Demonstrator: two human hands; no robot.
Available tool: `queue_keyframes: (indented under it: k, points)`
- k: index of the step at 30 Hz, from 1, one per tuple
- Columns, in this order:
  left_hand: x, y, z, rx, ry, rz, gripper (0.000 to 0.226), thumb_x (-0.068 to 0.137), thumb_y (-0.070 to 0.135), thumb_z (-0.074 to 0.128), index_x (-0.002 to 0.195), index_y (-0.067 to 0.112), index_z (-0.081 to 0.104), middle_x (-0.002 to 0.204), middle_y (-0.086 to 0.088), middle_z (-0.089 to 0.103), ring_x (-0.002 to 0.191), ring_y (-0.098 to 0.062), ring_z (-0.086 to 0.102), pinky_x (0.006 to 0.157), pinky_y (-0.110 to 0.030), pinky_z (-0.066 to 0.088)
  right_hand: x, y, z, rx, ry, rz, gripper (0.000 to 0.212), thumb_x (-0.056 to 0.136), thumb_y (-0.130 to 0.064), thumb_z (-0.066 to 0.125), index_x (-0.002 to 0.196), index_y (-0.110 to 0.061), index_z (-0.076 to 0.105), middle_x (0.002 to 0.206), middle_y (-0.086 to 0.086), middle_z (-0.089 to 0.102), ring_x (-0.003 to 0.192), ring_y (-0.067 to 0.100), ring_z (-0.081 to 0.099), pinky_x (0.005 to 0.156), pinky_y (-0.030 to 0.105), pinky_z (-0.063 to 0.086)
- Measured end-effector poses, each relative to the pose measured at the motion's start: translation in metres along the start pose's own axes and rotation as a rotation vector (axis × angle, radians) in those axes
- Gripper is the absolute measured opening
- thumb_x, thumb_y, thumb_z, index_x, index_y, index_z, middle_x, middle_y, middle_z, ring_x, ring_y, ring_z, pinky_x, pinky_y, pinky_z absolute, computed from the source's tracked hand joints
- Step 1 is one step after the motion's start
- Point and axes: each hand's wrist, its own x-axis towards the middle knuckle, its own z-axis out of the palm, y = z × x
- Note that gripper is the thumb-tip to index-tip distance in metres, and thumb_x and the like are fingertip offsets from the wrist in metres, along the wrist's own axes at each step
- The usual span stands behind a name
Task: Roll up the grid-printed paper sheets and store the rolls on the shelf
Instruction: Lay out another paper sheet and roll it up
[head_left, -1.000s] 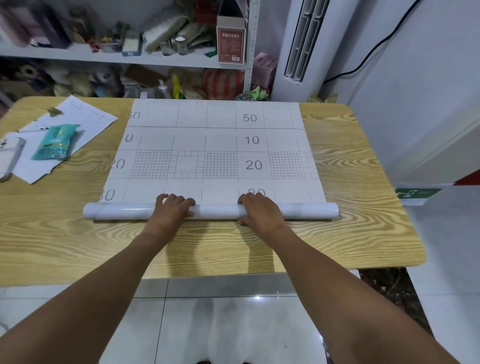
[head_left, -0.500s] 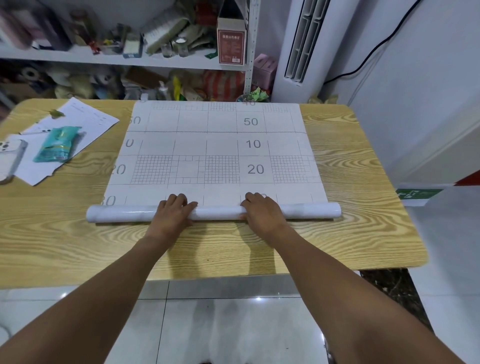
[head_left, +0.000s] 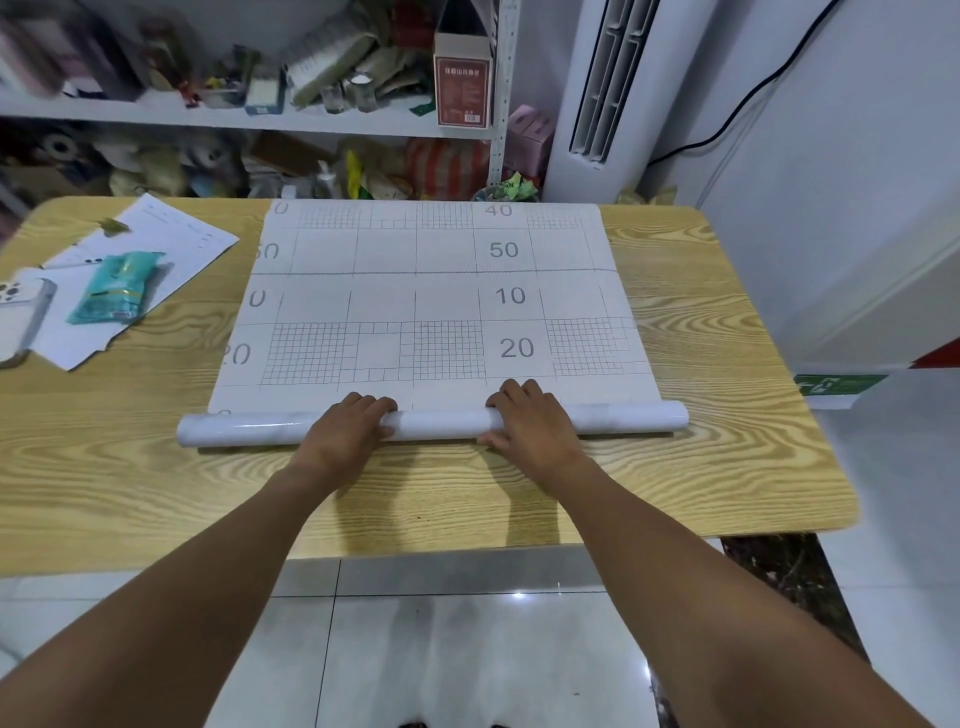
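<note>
Head view: both hands, left (head_left: 347, 432) and right (head_left: 530, 422), lie palm-down, fingers curled over the roll (head_left: 436, 425). Its long axis runs parallel to the tabletop's (head_left: 727, 467) near edge. Unrolled sheet (head_left: 436, 291) stretches from the hands toward the far edge.

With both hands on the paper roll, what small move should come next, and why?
Probably roll it forward another turn: both the left hand and right hand rest on the roll, and most of the grid-printed sheet lies flat on the table.
</note>
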Motion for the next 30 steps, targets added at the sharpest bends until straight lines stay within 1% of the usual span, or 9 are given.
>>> queue_keyframes:
  k: [4,8,9,12,17,24,26,28,30]
  points:
    - [-0.002,0.001,0.001,-0.068,0.036,-0.006,0.026,0.091,0.013,0.051,0.115,0.005,0.056,0.114,-0.012,0.052,0.1,-0.028,0.049,0.084,-0.04,0.044,0.0,0.001,0.0,0.008,-0.024,0.017,0.046,0.089,-0.045,0.053,0.124,-0.016,0.052,0.122,0.001,0.047,0.11,0.022,0.042,0.087,0.033,0.038]
    - [-0.003,0.002,0.0,0.037,0.046,0.012,0.05,0.087,0.046,0.038,0.107,0.008,0.063,0.106,-0.014,0.054,0.094,-0.033,0.049,0.082,-0.046,0.044,0.002,-0.001,0.003,-0.001,-0.037,0.016,0.038,0.095,-0.038,0.047,0.123,-0.013,0.053,0.123,0.003,0.048,0.111,0.024,0.043,0.087,0.035,0.038]
    - [-0.003,0.002,0.0,0.085,0.031,0.003,0.054,0.083,0.052,0.042,0.109,0.009,0.063,0.107,-0.013,0.054,0.096,-0.033,0.048,0.083,-0.045,0.041,0.002,-0.001,0.004,0.001,-0.039,0.017,0.037,0.095,-0.037,0.046,0.123,-0.013,0.052,0.123,0.004,0.049,0.111,0.024,0.044,0.087,0.035,0.038]
    - [-0.001,0.006,0.001,0.175,-0.021,-0.049,0.053,0.08,0.048,0.061,0.121,0.015,0.054,0.117,-0.007,0.049,0.109,-0.028,0.041,0.091,-0.04,0.032,0.001,-0.003,0.006,0.039,-0.017,0.022,0.036,0.095,-0.037,0.046,0.125,-0.016,0.048,0.12,0.003,0.054,0.109,0.024,0.047,0.086,0.036,0.038]
    - [0.0,0.009,0.004,0.195,-0.007,-0.072,0.063,0.079,0.044,0.064,0.131,0.017,0.042,0.123,-0.005,0.049,0.112,-0.027,0.041,0.087,-0.041,0.034,-0.001,-0.003,0.01,0.014,0.044,-0.016,0.024,0.097,-0.033,0.043,0.112,-0.016,0.052,0.105,0.004,0.06,0.098,0.026,0.049,0.073,0.035,0.035]
    - [-0.002,0.009,0.004,0.168,-0.069,-0.039,0.043,0.09,0.044,0.049,0.125,0.019,0.046,0.117,-0.005,0.05,0.108,-0.025,0.041,0.087,-0.039,0.037,-0.004,-0.002,0.013,-0.05,0.142,-0.024,0.014,0.089,-0.024,0.06,0.092,-0.011,0.066,0.095,0.007,0.063,0.084,0.032,0.057,0.063,0.036,0.041]
    - [-0.002,0.009,0.003,0.155,-0.083,-0.028,0.038,0.092,0.041,0.044,0.123,0.019,0.048,0.115,-0.005,0.051,0.106,-0.024,0.042,0.085,-0.038,0.038,-0.005,-0.003,0.01,-0.115,0.136,-0.017,0.029,0.09,-0.037,0.05,0.089,-0.015,0.069,0.096,0.005,0.064,0.085,0.029,0.057,0.068,0.037,0.045]
    - [-0.003,0.009,0.003,0.164,-0.1,-0.023,0.035,0.094,0.038,0.041,0.122,0.018,0.048,0.114,-0.005,0.052,0.105,-0.024,0.043,0.084,-0.037,0.038,-0.005,-0.005,0.005,-0.165,0.051,-0.01,0.053,0.089,-0.054,0.031,0.098,-0.018,0.068,0.107,0.003,0.06,0.097,0.027,0.054,0.083,0.04,0.042]
    - [-0.004,0.01,0.003,0.179,-0.089,-0.019,0.033,0.095,0.036,0.041,0.121,0.017,0.05,0.113,-0.005,0.052,0.105,-0.024,0.044,0.084,-0.036,0.037,-0.005,-0.004,0.002,-0.136,-0.024,-0.018,0.057,0.086,-0.062,0.039,0.11,-0.016,0.062,0.117,0.003,0.054,0.106,0.027,0.048,0.089,0.039,0.037]
